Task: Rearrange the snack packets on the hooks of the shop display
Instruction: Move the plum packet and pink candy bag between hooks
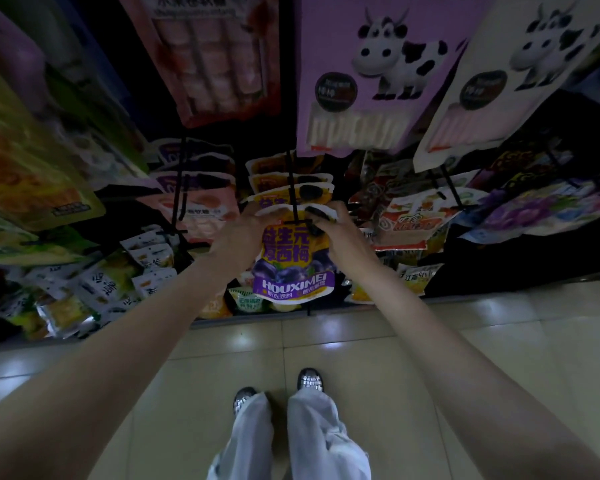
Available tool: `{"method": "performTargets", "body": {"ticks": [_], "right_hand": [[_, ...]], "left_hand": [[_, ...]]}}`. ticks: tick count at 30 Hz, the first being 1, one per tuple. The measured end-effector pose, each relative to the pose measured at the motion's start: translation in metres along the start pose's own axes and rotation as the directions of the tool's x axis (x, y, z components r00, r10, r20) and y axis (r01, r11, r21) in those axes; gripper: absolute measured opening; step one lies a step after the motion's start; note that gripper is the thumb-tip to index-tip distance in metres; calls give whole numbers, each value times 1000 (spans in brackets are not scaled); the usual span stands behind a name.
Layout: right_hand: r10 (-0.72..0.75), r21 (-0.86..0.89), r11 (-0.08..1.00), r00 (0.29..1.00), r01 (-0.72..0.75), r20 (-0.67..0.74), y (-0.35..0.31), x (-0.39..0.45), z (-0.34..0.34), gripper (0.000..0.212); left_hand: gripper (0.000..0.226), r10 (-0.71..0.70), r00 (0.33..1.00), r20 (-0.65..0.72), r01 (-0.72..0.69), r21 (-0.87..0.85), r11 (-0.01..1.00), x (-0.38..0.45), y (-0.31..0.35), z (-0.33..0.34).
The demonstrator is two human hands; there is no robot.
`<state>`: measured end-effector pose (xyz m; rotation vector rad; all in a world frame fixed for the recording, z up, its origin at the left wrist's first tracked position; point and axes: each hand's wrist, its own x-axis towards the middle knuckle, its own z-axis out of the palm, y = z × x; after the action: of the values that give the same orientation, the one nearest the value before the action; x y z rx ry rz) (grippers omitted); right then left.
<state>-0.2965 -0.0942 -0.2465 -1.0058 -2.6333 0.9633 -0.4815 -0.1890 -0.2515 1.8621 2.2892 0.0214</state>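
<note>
Both hands are raised to the same snack packet (293, 261), a yellow and purple pouch printed HOUXIMEI that hangs at the front of a black hook (293, 199). The left hand (243, 237) grips the packet's top left edge with its fingers curled over the rim, and the right hand (340, 233) pinches the top right corner — the packet hangs between the 2 hands, its lower half free below them. The hook's rod comes down between the hands, and its tip sits at the packet's top edge, just beside the right fingers.

Behind this packet, more packets of the same kind (288, 188) are stacked along the same hook, partly hidden by the hands. Above hang 2 large packs with a cartoon cow – a purple pack (371, 81) and a white pack (510, 81) beside it to the right. A pink pack (215, 57) hangs to the upper left. To the left, small white and yellow packets (94, 289) crowd the lower hooks; to the right are red and white packets (406, 216). Below lies a tiled floor (499, 341), with the person's shoes (310, 379) and pale trousers (323, 438)
</note>
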Motion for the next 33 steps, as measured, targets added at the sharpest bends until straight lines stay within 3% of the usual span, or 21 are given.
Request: {"method": "performTargets", "body": {"ticks": [2,6,9,12,14,16,20,25,29,33], "right_hand": [[8,13,1000,1000,-8,6,-6,2,-2,52],[64,-129,990,996,-56,58,-10,3,-4,78],[51,-161,986,994,-35,95,-6,9,0,78],[22,-153,988,995,-6,101,-3,24,0,64],[43,-210,978,988,-11,150,-7,37,-3,73],[122,-261,962,977,-74,173,-15,42,-6,81],[172,-254,956,981,-145,87,-36,23,-16,65],[-44,-158,987,998,34,-55,-70,-7,-46,46],[-176,14,983,968,182,-179,-118,14,-79,47],[-160,229,940,921,251,-355,-159,64,-91,63]], "left_hand": [[72,-13,1000,4,13,5,1000,-1,2,-3],[74,-60,998,12,58,103,993,-6,2,-7],[79,-89,991,105,83,63,995,-1,3,-7],[78,-143,967,210,148,-8,989,5,9,-15],[78,-176,955,241,190,-38,981,5,8,-19],[72,-183,968,175,186,-4,982,1,2,-24],[56,-235,970,-62,206,-301,931,-17,-8,-49],[49,-243,916,-319,64,-482,874,-42,-15,-78],[49,-300,885,-355,50,-569,821,-57,-20,-101],[46,-334,850,-408,25,-601,799,-72,-30,-123]]}}
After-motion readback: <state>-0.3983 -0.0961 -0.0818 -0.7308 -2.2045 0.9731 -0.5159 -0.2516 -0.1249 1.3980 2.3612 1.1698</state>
